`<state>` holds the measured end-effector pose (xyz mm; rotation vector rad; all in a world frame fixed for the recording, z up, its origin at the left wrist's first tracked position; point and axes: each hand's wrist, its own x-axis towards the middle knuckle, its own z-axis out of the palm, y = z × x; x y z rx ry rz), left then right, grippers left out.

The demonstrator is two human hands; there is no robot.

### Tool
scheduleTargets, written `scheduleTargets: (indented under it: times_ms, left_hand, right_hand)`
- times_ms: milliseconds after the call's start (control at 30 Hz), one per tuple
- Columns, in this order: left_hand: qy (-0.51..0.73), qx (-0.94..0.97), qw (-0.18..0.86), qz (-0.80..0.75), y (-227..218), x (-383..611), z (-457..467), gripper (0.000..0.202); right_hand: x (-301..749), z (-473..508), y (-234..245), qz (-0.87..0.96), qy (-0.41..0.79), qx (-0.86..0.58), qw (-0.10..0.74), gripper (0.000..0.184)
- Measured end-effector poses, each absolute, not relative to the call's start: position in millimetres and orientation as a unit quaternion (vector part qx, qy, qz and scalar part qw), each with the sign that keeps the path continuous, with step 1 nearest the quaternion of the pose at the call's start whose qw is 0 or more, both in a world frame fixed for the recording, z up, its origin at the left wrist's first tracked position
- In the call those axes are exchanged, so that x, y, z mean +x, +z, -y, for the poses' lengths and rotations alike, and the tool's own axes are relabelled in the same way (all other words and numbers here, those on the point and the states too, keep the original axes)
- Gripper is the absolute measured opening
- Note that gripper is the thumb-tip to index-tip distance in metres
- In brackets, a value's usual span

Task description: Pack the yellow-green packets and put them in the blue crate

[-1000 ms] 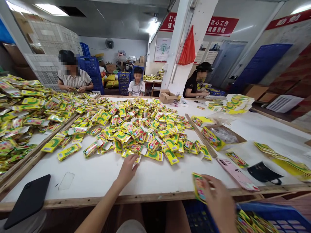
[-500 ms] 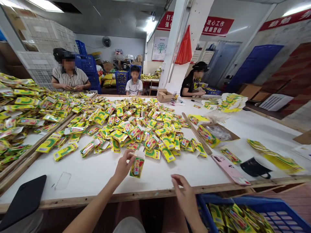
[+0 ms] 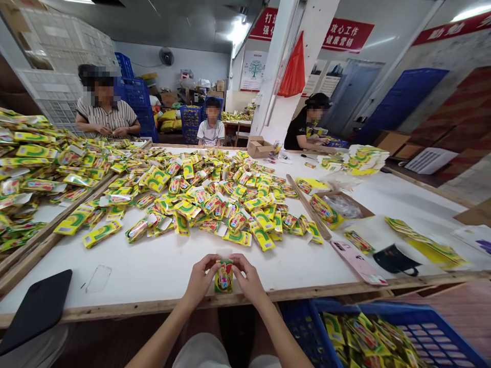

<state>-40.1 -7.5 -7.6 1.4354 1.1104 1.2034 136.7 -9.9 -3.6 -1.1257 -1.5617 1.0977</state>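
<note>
Between my two hands, close to the table's front edge, a small yellow-green printed carton (image 3: pixel 224 277) stands with its pale top flap up. My left hand (image 3: pixel 205 273) pinches its left side near the top. On the opposite side, the thumb and fingers of my right hand (image 3: pixel 245 274) grip the upper edge. Beyond the hands spreads a large heap of similar cartons (image 3: pixel 215 204), many with white end flaps sticking out.
Right of my legs, a blue crate (image 3: pixel 429 332) holds more cartons. A pink phone (image 3: pixel 358 261) and a black cup (image 3: pixel 397 259) lie on the right; a black phone (image 3: pixel 36 309) is at left. Wooden strips (image 3: pixel 309 207) divide the white table. Three people sit beyond it.
My left hand has brought the carton nearer the table's front edge. My right hand has come in from the right and now grips it too.
</note>
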Motion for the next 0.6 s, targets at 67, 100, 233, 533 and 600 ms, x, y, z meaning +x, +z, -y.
scheduleTargets:
  times_ms: [67,100,233,533,600]
  left_hand:
    - [0.485,0.577,0.471,-0.457,-8.8,-38.6,5.7,0.025]
    - [0.483,0.575,0.473,-0.46,-9.4,-37.6,4.6,0.025]
    - [0.497,0.568,0.475,-0.453,-11.1,-33.2,0.5,0.022]
    - [0.509,0.581,0.446,-0.453,-3.1,-32.7,5.5,0.017]
    - [0.513,0.576,0.443,-0.457,0.1,-32.1,7.5,0.017]
  right_hand:
    - [136.9,6.9,0.0,0.646,0.434,-0.452,0.437,0.017]
    - [136.1,5.2,1.0,0.65,0.421,-0.455,0.439,0.015]
    - [130.0,-1.4,-0.1,0.624,0.39,-0.475,0.483,0.015]
    - [123.8,5.3,7.4,0.637,0.391,-0.458,0.482,0.016]
    - [122.0,6.5,10.4,0.634,0.384,-0.464,0.485,0.02]
